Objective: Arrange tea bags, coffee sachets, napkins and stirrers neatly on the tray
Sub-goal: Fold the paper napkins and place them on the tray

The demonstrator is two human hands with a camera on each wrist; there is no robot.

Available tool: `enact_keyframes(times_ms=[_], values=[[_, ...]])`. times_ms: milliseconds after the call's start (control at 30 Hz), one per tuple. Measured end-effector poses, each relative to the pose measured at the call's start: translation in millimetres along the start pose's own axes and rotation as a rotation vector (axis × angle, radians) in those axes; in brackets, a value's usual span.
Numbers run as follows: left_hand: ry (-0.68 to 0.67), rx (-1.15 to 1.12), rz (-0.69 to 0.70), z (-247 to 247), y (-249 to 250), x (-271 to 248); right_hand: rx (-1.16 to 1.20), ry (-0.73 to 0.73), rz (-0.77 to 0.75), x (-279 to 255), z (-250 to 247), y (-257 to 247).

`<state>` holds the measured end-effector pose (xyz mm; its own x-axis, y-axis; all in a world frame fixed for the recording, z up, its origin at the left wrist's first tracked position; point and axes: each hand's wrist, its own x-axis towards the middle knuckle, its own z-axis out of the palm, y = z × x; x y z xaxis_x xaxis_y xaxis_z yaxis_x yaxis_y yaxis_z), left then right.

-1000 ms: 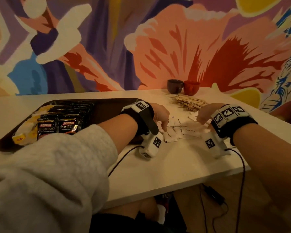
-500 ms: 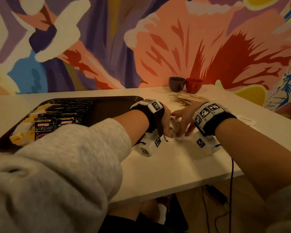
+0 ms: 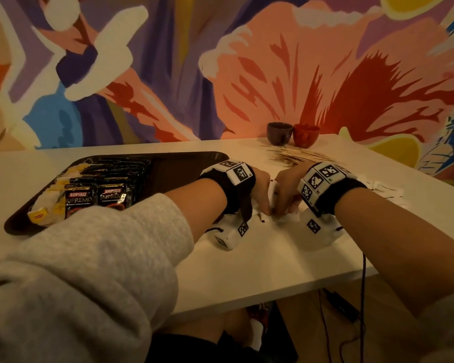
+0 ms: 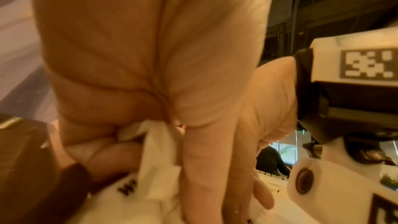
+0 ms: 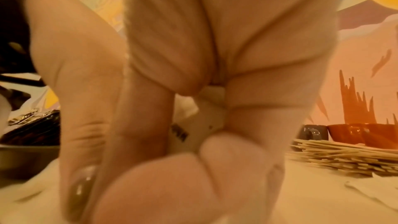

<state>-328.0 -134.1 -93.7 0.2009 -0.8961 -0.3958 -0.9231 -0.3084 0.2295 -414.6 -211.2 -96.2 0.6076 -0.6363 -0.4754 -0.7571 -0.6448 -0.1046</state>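
Note:
A stack of white napkins (image 3: 290, 218) lies on the table just right of the dark tray (image 3: 184, 166). My left hand (image 3: 261, 186) and right hand (image 3: 286, 184) meet over it, fingers curled down, squeezing the napkins between them. The left wrist view shows my left hand (image 4: 150, 74) gripping folded napkins (image 4: 155, 152). In the right wrist view my right hand (image 5: 193, 168) curls round a napkin (image 5: 206, 120). Black coffee sachets (image 3: 110, 195) and yellow tea bags (image 3: 45, 213) lie in rows on the tray's left half. Wooden stirrers (image 3: 294, 158) lie heaped behind my hands.
A dark cup (image 3: 279, 133) and a red cup (image 3: 306, 134) stand by the painted wall behind the stirrers. More loose napkins (image 3: 383, 189) lie to the right of my right wrist. The tray's right half is bare. The table's front edge runs close below my wrists.
My right hand has swept left to meet the left hand, and the spread napkins are now bunched between both hands. The tray's contents have not moved.

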Motion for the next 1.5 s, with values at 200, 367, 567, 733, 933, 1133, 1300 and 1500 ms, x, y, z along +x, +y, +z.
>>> enact_keyframes(times_ms=[200, 367, 567, 733, 933, 1133, 1300, 1500], values=[[0.157, -0.563, 0.059, -3.7, -28.1, -19.5, 0.389, 0.137, -0.085, -12.7, -20.8, 12.6], [0.389, -1.435, 0.099, -9.3, -63.7, -42.8, 0.704, 0.304, -0.172, -5.9, -38.2, -2.6], [0.362, -1.889, 0.231, 4.5, -97.3, -68.5, 1.052, 0.142, -0.456, -27.7, -29.3, -86.5], [0.197, -2.199, 0.351, 15.1, -129.2, -102.8, 1.061, 0.156, -0.467, -29.5, -18.2, -137.1], [0.308, -2.022, 0.382, 14.7, -144.6, -129.1, 1.167, 0.126, -0.451, -34.5, -11.8, -186.3], [0.493, -2.156, 0.349, 16.0, -156.9, -133.8, 1.156, 0.195, -0.483, -38.8, -15.8, -198.4], [0.566, -2.137, 0.336, 13.2, -162.9, -139.6, 1.191, 0.449, -0.519, -39.5, -16.4, -198.8], [0.632, -2.11, 0.345, 12.5, -165.1, -140.8, 1.313, 0.494, -0.507, -40.7, -12.4, -202.7]])
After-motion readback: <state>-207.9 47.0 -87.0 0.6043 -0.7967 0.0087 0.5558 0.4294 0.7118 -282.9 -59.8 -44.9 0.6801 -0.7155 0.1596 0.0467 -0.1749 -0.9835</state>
